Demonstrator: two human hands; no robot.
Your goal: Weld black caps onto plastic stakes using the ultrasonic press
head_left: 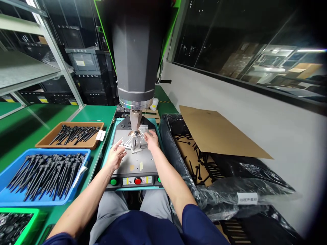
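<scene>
A dark grey machine head stands over a grey base plate with a small metal fixture at its middle. My left hand is just left of the fixture, fingers curled with the tips near a thin, light strand; whether it grips it is unclear. On the fixture's right, my right hand pinches something small by the machine's tip; the item is too small to name. Below my hands, the front panel has a red button and a green button.
Left are a brown tray and a blue tray of black rod-like parts, and a green bin. On the right, a plastic-lined box holds black parts beside a cardboard sheet. A wall stands beyond.
</scene>
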